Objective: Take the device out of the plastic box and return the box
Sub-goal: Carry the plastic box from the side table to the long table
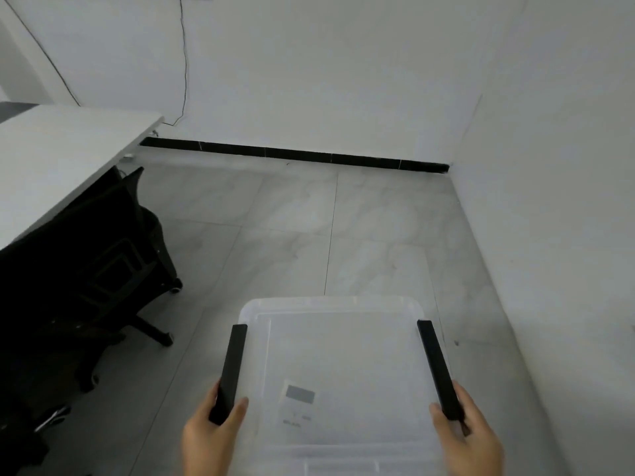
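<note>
A translucent plastic box [330,341] with its lid on is held in front of me above the tiled floor. Long black latch handles run along its left side [231,369] and right side [438,365]. My left hand [209,438] grips the near end of the left handle, thumb on the lid. My right hand [469,438] grips the near end of the right handle the same way. A white label with a grey patch [298,403] shows on or through the lid. No device is visible in the box.
A white desk [51,159] stands at the left with a black office chair [86,269] tucked beside it. Grey marble floor tiles [309,218] stretch ahead to white walls with a black baseboard [295,154]. Another white wall [567,235] runs close along the right.
</note>
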The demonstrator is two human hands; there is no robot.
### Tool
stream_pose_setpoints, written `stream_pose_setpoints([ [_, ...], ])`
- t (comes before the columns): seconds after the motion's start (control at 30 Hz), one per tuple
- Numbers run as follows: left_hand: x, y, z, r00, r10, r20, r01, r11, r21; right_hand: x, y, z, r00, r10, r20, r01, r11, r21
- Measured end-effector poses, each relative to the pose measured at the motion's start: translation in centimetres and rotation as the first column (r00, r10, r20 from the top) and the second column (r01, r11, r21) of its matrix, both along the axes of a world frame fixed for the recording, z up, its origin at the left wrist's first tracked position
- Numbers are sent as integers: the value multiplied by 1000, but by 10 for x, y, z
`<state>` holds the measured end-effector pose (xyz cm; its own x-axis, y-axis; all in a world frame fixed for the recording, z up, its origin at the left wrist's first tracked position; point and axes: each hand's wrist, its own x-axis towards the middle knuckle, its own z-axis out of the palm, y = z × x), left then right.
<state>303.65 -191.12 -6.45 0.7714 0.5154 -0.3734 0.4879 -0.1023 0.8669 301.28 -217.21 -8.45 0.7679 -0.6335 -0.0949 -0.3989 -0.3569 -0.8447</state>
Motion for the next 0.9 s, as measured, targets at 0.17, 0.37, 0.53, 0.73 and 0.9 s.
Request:
stream_pose_setpoints([
  [0.17,153,-15,16,995,-93,32,94,996,-12,136,-12,12,999,-42,10,42,999,-16],
  [0.37,311,-48,-2,998,-64,-18,64,998,-6,305,-45,-3,999,-27,-36,27,1000,0],
  [0.53,446,-75,-3,996,82,-36,-83,996,-29,475,-72,4,994,104,11,-105,994,23],
  [0.73,572,-79,13,966,256,-17,-257,966,-28,648,-71,15,971,240,13,-240,971,-7],
  [0.9,659,-57,-5,912,406,-59,-408,912,-33,768,-36,4,920,391,-18,-389,920,45],
])
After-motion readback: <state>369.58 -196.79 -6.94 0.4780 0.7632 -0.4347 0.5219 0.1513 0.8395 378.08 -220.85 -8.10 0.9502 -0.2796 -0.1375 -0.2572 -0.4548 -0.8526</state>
